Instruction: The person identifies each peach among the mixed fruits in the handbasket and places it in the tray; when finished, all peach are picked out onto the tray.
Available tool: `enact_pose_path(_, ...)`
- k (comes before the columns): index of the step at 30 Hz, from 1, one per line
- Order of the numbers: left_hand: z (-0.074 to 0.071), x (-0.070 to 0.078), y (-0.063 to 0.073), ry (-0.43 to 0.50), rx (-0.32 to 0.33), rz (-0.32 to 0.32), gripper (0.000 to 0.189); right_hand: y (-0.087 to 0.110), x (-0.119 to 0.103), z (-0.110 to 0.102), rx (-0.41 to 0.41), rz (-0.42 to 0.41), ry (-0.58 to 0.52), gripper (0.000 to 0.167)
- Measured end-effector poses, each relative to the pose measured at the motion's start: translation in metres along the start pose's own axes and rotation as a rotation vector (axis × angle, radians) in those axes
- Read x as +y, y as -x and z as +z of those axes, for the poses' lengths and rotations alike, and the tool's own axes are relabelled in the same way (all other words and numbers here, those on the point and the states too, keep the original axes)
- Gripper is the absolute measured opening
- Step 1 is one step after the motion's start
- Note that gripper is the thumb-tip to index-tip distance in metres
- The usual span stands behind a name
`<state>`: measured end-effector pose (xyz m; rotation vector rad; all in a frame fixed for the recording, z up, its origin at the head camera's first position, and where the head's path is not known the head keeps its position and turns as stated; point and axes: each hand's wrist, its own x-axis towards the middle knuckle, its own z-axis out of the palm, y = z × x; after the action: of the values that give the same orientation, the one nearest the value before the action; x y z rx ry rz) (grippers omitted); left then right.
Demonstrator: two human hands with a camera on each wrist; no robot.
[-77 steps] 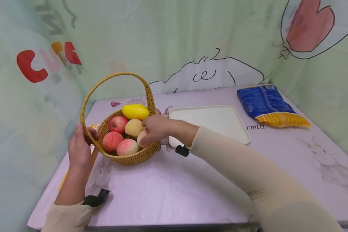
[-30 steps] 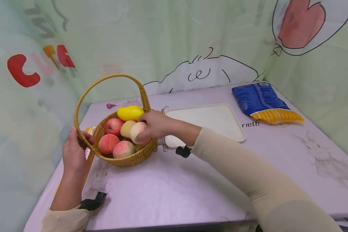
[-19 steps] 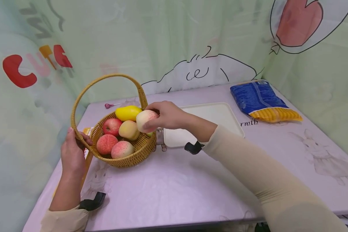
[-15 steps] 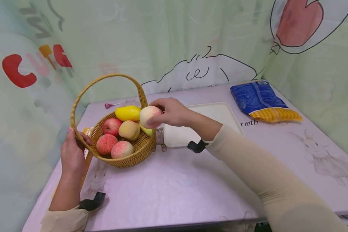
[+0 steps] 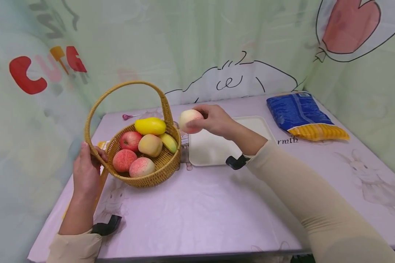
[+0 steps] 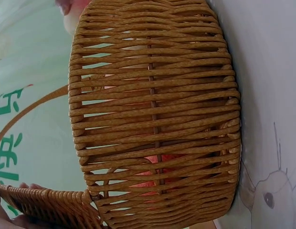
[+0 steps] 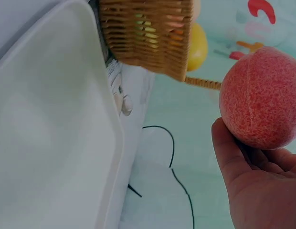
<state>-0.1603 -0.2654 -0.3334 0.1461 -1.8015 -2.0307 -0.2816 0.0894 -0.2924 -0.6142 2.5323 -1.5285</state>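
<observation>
My right hand [image 5: 217,120] grips a pale pink peach [image 5: 188,119] between thumb and fingers, raised over the left edge of the white tray [image 5: 210,149]. In the right wrist view the peach [image 7: 262,98] shows its red, speckled side. My left hand [image 5: 86,171] holds the wicker basket [image 5: 161,175] at the foot of its tall handle. Inside the basket lie a yellow mango [image 5: 150,126], a red apple [image 5: 130,141], a yellowish peach [image 5: 150,145], a red peach [image 5: 124,160], a pink-and-white peach [image 5: 142,167] and a long yellow-green fruit [image 5: 168,142].
A blue and yellow bag [image 5: 303,113] lies at the back right of the table [image 5: 191,212]. Behind the basket is a small purple item [image 5: 126,117]. An orange-edged packet [image 5: 102,182] is partly hidden beside the left hand. Printed curtains enclose the back and sides.
My right hand has lifted the peach out of the basket and carried it rightward to the tray's edge, uncovering the yellow-green fruit. The left hand keeps its hold on the basket.
</observation>
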Motion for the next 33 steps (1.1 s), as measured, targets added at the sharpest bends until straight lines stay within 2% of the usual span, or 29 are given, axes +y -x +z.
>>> enact_pose_path(13,-0.001,0.000,-0.002,-0.014,0.009,-0.009,0.050,-0.034,0.033,-0.001,0.063,0.150,0.052,0.045)
enact_pose_path(23,-0.002,-0.001,-0.001,-0.055,0.013,-0.011,0.051,-0.055,0.059,0.008,0.058,0.261,0.150,0.061)
enact_pose_path(33,-0.001,-0.002,-0.002,-0.060,-0.001,-0.015,0.052,-0.064,0.073,0.017,0.069,0.287,0.215,0.069)
